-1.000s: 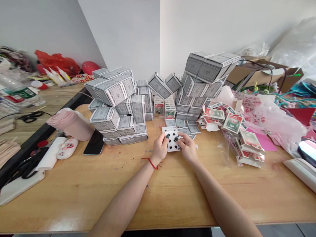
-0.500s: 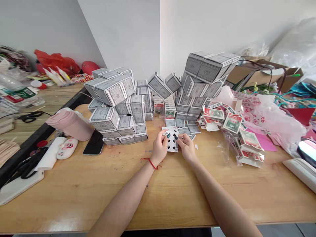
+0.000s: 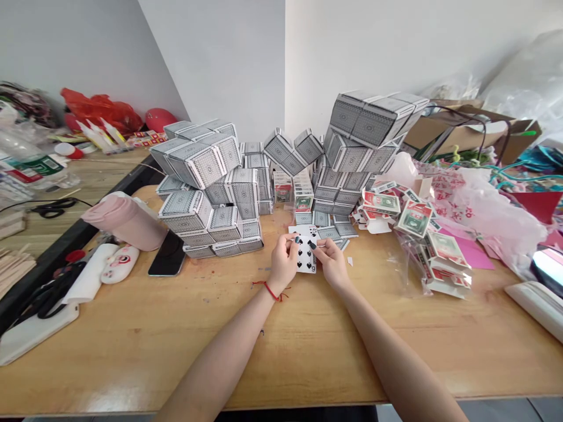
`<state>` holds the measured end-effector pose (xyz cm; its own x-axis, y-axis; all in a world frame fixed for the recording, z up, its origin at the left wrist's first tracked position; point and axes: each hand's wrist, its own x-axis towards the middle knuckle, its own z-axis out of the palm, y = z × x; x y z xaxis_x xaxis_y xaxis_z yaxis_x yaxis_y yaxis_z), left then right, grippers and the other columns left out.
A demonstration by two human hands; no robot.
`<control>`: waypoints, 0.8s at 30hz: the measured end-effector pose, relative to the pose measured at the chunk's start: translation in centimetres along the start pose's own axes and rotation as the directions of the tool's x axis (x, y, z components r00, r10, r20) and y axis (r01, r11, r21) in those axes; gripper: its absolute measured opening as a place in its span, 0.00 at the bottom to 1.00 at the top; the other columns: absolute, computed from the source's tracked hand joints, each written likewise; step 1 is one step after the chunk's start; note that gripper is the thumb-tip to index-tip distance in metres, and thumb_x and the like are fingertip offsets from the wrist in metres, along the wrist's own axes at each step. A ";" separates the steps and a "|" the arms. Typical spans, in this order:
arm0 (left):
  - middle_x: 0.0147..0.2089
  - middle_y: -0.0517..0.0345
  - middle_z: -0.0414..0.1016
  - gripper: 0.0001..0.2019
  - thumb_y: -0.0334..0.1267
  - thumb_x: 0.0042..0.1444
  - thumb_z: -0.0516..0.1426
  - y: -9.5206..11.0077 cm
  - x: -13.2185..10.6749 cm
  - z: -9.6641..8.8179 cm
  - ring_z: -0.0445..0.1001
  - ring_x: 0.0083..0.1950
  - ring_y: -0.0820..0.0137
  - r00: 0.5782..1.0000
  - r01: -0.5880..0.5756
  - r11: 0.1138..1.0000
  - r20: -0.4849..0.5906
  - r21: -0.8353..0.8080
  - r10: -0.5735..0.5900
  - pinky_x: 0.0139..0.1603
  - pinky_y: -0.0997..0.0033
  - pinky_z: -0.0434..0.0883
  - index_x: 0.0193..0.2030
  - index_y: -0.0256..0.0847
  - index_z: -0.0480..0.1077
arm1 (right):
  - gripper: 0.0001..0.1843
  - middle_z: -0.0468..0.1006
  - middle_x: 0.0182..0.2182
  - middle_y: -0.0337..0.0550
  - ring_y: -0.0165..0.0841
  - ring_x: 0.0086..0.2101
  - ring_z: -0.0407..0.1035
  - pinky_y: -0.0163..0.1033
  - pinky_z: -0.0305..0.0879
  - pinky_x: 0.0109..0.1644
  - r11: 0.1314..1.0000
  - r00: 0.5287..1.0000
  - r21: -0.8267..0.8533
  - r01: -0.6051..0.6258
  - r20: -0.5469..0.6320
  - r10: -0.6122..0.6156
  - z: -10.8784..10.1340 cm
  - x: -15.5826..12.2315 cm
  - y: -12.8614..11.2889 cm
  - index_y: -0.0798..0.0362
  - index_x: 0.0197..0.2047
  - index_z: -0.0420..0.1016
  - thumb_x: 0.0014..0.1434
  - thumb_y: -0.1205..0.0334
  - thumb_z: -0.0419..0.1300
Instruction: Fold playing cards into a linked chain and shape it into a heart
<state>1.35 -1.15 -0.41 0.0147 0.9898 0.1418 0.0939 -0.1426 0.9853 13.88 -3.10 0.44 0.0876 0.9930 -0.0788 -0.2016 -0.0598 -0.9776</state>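
A playing card with spades (image 3: 305,259), face up, is pinched between both my hands above the wooden table. My left hand (image 3: 284,258) closes on its left edge, thumb on the face. On the opposite edge my right hand (image 3: 332,261) grips it the same way. Part of another face-up card (image 3: 308,230) shows just behind it; whether I hold that one too, I cannot tell. Several grey-backed cards (image 3: 321,219) lie face down beyond my fingers. Behind them are small card boxes (image 3: 303,201) in a row.
Grey card-built blocks (image 3: 200,158) are stacked at left, with another tall stack (image 3: 347,155) at right. Opened card boxes (image 3: 413,217) and plastic bags (image 3: 475,199) lie further right. A phone (image 3: 167,255), pink cup (image 3: 129,220) and scissors (image 3: 48,293) are on the left.
The held card has shifted slightly toward me, and its lower corner index now shows. My hands have barely moved; the stacks stand as before.
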 end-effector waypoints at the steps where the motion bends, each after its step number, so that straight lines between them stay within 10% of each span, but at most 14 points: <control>1: 0.26 0.60 0.67 0.11 0.40 0.56 0.49 0.0 0.0 0.0 0.63 0.24 0.76 1.000 0.001 1.000 -0.003 0.003 -0.001 0.25 0.78 0.60 0.43 0.38 0.63 | 0.15 0.67 0.15 0.33 0.28 0.18 0.60 0.33 0.56 0.21 1.000 1.000 0.007 -0.001 0.001 0.001 0.0 0.0 0.0 0.50 0.31 0.62 0.47 0.51 0.60; 24: 0.23 0.64 0.59 0.08 0.38 0.54 0.48 0.4 0.1 -0.1 0.57 0.21 0.78 0.988 0.062 0.994 0.144 -0.091 -0.048 0.20 0.80 0.57 0.39 0.39 0.63 | 0.11 0.64 0.16 0.29 0.24 0.16 0.56 0.29 0.51 0.19 0.991 0.998 0.121 -0.050 0.036 0.046 0.1 0.1 0.0 0.49 0.34 0.61 0.47 0.59 0.59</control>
<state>1.28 -1.11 -0.03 0.1532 0.9850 0.0787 0.0035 -0.0802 0.9968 13.84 -2.96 0.44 0.0427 0.9923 -0.1162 -0.3220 -0.0964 -0.9418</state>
